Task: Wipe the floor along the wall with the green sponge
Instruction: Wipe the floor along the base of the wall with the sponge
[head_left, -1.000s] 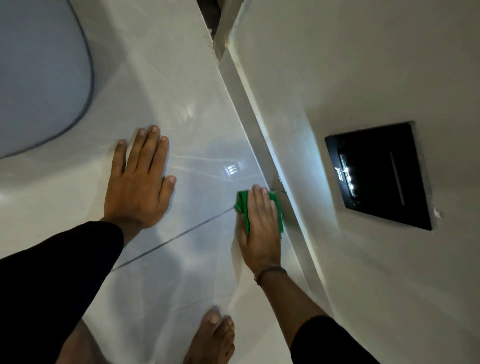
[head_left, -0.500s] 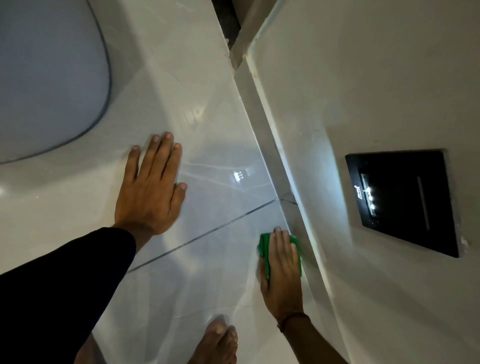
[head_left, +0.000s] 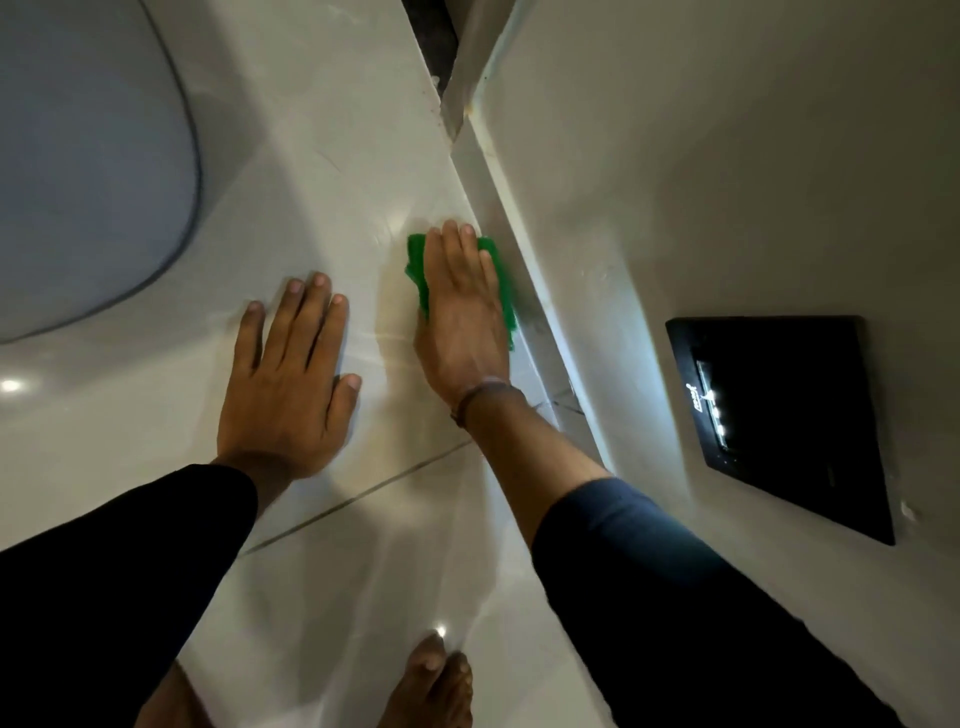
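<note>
My right hand (head_left: 462, 317) lies flat on the green sponge (head_left: 415, 260) and presses it onto the glossy pale floor tiles (head_left: 332, 171), right beside the skirting at the foot of the white wall (head_left: 649, 182). Only the sponge's left and right edges show past my fingers. My left hand (head_left: 288, 384) rests palm down on the floor, fingers spread, a little to the left of and nearer to me than the sponge. It holds nothing.
A grey rounded mat (head_left: 78, 156) covers the floor at the far left. A black wall panel (head_left: 779, 421) with small lit dots sits low on the wall at right. My bare foot (head_left: 431, 680) stands at the bottom. A dark gap (head_left: 431, 31) opens at the wall's far end.
My right hand slid the sponge back toward me along the wall, then pushed it forward, well past the tile joint. My left hand stayed planted on the floor.
</note>
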